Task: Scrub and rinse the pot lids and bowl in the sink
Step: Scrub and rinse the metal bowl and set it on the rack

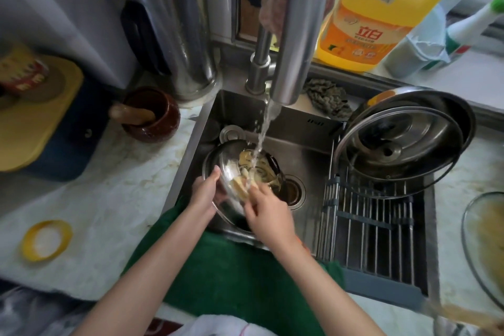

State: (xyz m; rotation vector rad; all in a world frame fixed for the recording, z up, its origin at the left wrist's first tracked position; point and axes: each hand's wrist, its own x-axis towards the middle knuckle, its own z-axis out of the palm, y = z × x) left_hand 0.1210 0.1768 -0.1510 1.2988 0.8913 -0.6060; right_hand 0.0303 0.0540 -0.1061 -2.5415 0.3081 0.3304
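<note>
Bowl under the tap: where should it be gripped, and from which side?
By the rim at its left edge, coming from the near left, thumb over the lip, as the left hand holds the bowl now. It shows no handle, it appears tilted up toward the stream, and the right hand takes up the near side.

The shiny metal bowl (231, 172) is tilted in the sink (300, 128) under running water (261, 133), with yellow stuff inside. A glass lid (398, 153) lies on a metal lid (466, 123) on the rack (376, 226) over the sink's right side. A second glass lid (482, 248), dirty, lies on the desk (109, 199) at the far right.
</note>
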